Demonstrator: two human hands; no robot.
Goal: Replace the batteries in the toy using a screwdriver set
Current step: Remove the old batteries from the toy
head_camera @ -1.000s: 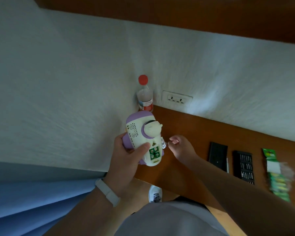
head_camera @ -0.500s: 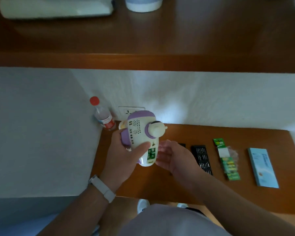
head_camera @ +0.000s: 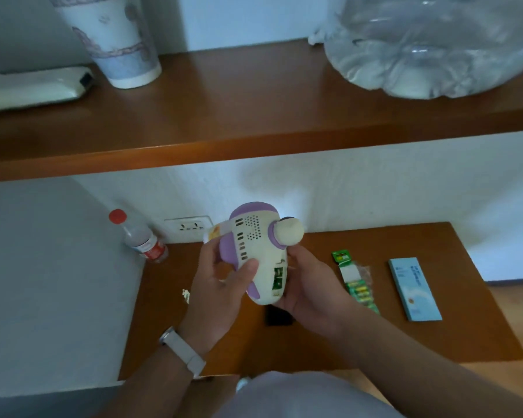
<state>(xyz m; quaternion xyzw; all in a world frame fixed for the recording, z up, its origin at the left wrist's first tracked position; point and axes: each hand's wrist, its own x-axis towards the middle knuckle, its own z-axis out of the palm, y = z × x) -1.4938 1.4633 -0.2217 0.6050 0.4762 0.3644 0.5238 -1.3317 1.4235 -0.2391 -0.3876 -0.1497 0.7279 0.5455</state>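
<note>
Your left hand [head_camera: 221, 285] is wrapped round the toy [head_camera: 258, 254] from its left flank, thumb laid across the cream shell below the slotted vents, fingers curled behind the purple side. Your right hand [head_camera: 307, 286] cups the toy's lower right side, fingers closed against it from behind and below. Both wrists rise from the bottom of the view and the forearms converge on the toy, so it hangs in the air above the wooden table [head_camera: 435, 327], touching nothing else.

You look to be at the inspecting stage: turning the toy to find the battery cover. No cover or screw can be made out here; only a green patch shows low on the shell.

Right of the toy lies the strip of green batteries [head_camera: 358, 285], and further right a pale blue box [head_camera: 414, 292]. A dark flat case [head_camera: 277, 316], perhaps part of the screwdriver set, peeks out below the toy, mostly hidden by your right hand. Left of the toy stands a red-capped bottle [head_camera: 139, 239].

Next, judge where the screw sits, then free your right hand for a driver while the left keeps the toy steady.
</note>
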